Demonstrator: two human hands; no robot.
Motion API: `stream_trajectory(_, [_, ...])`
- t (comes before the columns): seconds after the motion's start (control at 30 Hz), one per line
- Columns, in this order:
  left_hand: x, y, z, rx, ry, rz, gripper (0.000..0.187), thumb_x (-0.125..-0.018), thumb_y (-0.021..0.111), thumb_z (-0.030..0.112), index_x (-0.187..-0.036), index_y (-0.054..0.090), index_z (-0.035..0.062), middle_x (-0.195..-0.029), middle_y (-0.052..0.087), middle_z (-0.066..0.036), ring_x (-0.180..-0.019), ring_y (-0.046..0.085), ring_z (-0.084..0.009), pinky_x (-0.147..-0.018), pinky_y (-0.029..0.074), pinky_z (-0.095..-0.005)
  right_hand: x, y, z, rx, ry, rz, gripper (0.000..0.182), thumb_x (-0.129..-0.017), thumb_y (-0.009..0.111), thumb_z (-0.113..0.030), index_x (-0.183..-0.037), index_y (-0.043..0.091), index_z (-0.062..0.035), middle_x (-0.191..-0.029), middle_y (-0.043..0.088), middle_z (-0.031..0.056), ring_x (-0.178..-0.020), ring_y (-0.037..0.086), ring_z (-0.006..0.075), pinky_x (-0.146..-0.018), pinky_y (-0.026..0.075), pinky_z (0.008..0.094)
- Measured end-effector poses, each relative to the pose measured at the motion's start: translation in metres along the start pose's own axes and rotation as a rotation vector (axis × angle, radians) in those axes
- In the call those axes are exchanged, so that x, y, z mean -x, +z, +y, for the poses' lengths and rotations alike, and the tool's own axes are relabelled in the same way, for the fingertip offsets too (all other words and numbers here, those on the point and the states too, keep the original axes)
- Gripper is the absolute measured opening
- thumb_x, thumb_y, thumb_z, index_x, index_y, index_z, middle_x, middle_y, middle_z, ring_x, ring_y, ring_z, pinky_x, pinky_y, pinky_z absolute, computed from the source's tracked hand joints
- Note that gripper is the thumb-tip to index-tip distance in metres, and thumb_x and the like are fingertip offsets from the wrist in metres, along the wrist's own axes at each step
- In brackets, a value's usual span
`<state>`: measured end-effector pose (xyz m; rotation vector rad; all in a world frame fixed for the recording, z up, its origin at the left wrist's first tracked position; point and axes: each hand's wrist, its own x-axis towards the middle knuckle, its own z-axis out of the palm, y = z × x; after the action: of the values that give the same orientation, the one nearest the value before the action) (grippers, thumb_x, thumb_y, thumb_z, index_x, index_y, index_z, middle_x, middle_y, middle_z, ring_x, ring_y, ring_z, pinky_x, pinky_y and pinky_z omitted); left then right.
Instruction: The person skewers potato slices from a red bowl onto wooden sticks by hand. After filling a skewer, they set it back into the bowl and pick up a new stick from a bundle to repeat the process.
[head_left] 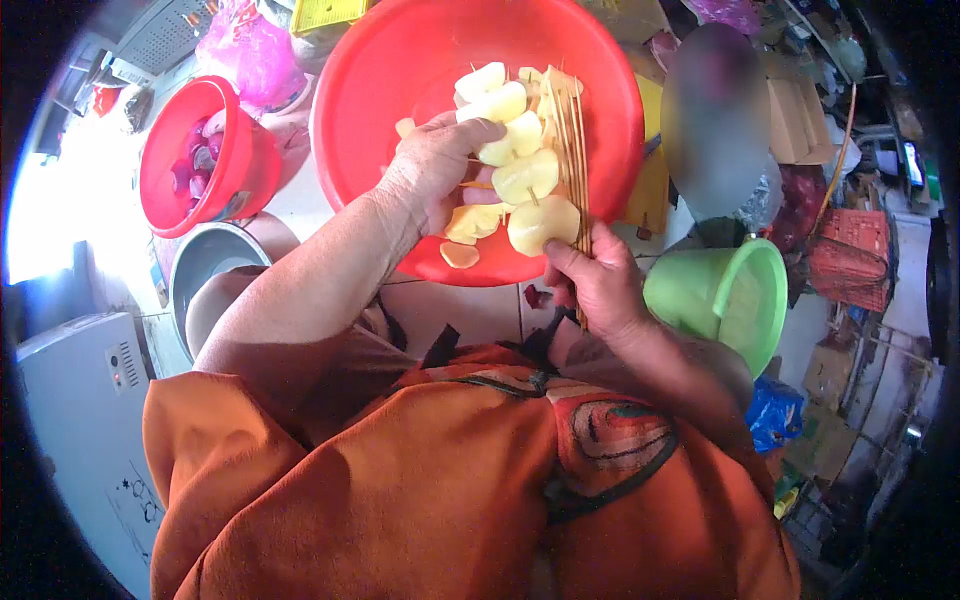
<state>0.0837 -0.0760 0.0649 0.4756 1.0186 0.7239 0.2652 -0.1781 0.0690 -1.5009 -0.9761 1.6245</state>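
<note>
Over a large red basin (350,110), my left hand (440,165) is closed around skewers carrying pale yellow slices (526,176). The slices form a slanting row from the upper middle of the basin down to my right hand. My right hand (598,275) is closed on a bundle of thin wooden sticks (570,140), its thumb against the lowest slice (543,224). More yellow pieces (475,222) lie just below my left hand, and a loose slice (460,255) rests near the basin's lower edge. My left fingers are partly hidden behind the slices.
At the left, a smaller red bucket (255,165) holds purple pieces, with a grey basin (205,245) below it. A green bucket (765,300) stands to the right, near a red crate (850,260). A white box (80,400) is at lower left.
</note>
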Motion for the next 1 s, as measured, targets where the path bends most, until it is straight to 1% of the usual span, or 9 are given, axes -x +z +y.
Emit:
stream_trajectory(0.23, [0.01, 0.001, -0.001, -0.034, -0.003, -0.057, 0.037, -0.083, 0.056, 0.015, -0.118, 0.048, 0.0072, -0.102, 0.059, -0.01, -0.082, 0.063, -0.0197, -0.067, 0.055, -0.032, 0.009, 0.004, 0.009, -0.033, -0.014, 0.019, 0.019, -0.086, 0.057, -0.015, -0.103, 0.054, -0.0047, -0.064, 0.055, 0.0019, -0.048, 0.05, 0.0085, -0.041, 0.041, 0.0218])
stream_trajectory(0.33, [0.003, 0.0, -0.013, -0.083, 0.101, -0.099, 0.039, -0.081, 0.06, 0.01, -0.118, 0.047, 0.0063, -0.103, 0.059, -0.01, -0.085, 0.063, -0.0196, -0.067, 0.055, -0.0312, 0.006, 0.003, 0.007, -0.048, -0.016, 0.025, 0.018, -0.086, 0.057, -0.015, -0.1, 0.055, -0.0047, -0.063, 0.055, 0.0023, -0.045, 0.049, 0.0089, -0.04, 0.041, 0.0222])
stream_trajectory(0.4, [0.002, 0.005, -0.02, -0.124, 0.231, -0.076, 0.044, -0.078, 0.062, 0.001, -0.119, 0.046, 0.0052, -0.105, 0.059, -0.009, -0.089, 0.062, -0.0194, -0.069, 0.055, -0.0306, 0.005, 0.004, 0.006, -0.051, -0.009, 0.037, 0.018, -0.085, 0.058, -0.016, -0.099, 0.055, -0.0047, -0.063, 0.055, 0.0025, -0.044, 0.049, 0.0091, -0.04, 0.04, 0.0225])
stream_trajectory(0.5, [0.01, 0.015, -0.018, -0.097, 0.242, -0.039, 0.049, -0.076, 0.062, -0.006, -0.12, 0.045, 0.0045, -0.107, 0.058, -0.009, -0.091, 0.062, -0.0192, -0.07, 0.055, -0.0298, 0.005, 0.004, 0.005, -0.03, -0.014, 0.056, 0.018, -0.085, 0.059, -0.016, -0.097, 0.055, -0.0047, -0.062, 0.055, 0.0023, -0.044, 0.05, 0.0094, -0.04, 0.04, 0.0227])
stream_trajectory(0.63, [0.014, 0.022, -0.018, -0.092, 0.236, -0.016, 0.05, -0.075, 0.064, -0.004, -0.12, 0.046, 0.0074, -0.106, 0.06, -0.007, -0.091, 0.062, -0.021, -0.074, 0.054, -0.0321, 0.003, 0.002, 0.007, -0.06, 0.0, 0.043, 0.018, -0.084, 0.059, -0.017, -0.097, 0.055, -0.0048, -0.062, 0.055, 0.0016, -0.045, 0.051, 0.0094, -0.04, 0.041, 0.0227])
stream_trajectory(0.73, [0.008, 0.024, -0.016, -0.056, 0.208, -0.014, 0.048, -0.077, 0.062, -0.004, -0.12, 0.046, 0.0068, -0.106, 0.06, -0.008, -0.09, 0.062, -0.021, -0.073, 0.054, -0.0319, 0.001, -0.003, 0.006, -0.073, 0.012, 0.034, 0.019, -0.084, 0.06, -0.018, -0.098, 0.055, -0.005, -0.062, 0.056, 0.0022, -0.044, 0.05, 0.0096, -0.04, 0.041, 0.0228])
stream_trajectory(0.83, [-0.006, 0.024, -0.009, -0.143, 0.198, 0.019, 0.045, -0.079, 0.058, -0.004, -0.121, 0.046, 0.0063, -0.106, 0.059, -0.009, -0.09, 0.062, -0.0213, -0.073, 0.054, -0.0328, -0.001, -0.007, 0.004, -0.092, 0.008, 0.023, 0.02, -0.085, 0.059, -0.019, -0.099, 0.055, -0.0049, -0.064, 0.058, 0.004, -0.042, 0.049, 0.0097, -0.038, 0.04, 0.0225])
stream_trajectory(0.93, [-0.031, 0.019, -0.006, -0.129, 0.417, 0.018, 0.043, -0.08, 0.056, -0.003, -0.121, 0.046, 0.0049, -0.106, 0.059, -0.01, -0.09, 0.063, -0.0215, -0.073, 0.054, -0.0342, -0.001, -0.015, 0.002, -0.101, -0.015, 0.065, 0.021, -0.087, 0.056, -0.019, -0.101, 0.055, -0.004, -0.065, 0.059, 0.0061, -0.039, 0.046, 0.0095, -0.037, 0.038, 0.0222])
stream_trajectory(1.0, [-0.038, 0.022, 0.001, -0.236, 0.421, 0.069, 0.044, -0.079, 0.056, -0.003, -0.121, 0.046, 0.0045, -0.106, 0.059, -0.011, -0.09, 0.063, -0.0214, -0.073, 0.054, -0.0337, -0.002, -0.024, 0.006, -0.061, -0.084, 0.167, 0.023, -0.088, 0.054, -0.019, -0.103, 0.055, -0.0021, -0.064, 0.058, 0.0066, -0.039, 0.044, 0.0088, -0.036, 0.036, 0.0221])
